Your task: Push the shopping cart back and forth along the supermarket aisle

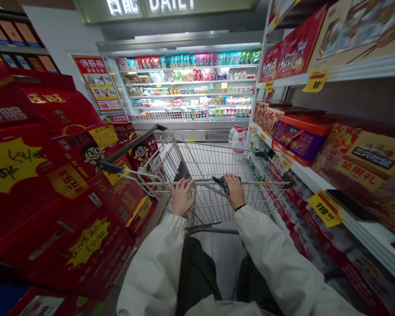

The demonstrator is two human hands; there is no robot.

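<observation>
my left hand (182, 196) and right hand (234, 191) sit closed over the straight grey metal handle (200, 180) of the silver wire shopping cart (210, 162), a steady, even grip. the dark object (219, 183) by my right hand is perhaps a phone.

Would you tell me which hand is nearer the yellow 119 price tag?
Right: the right hand grips the cart handle left of the tag; the left hand, farther left.

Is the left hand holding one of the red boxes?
No, the left hand grips the handle of the silver wire shopping cart, apart from the red cardboard boxes.
</observation>
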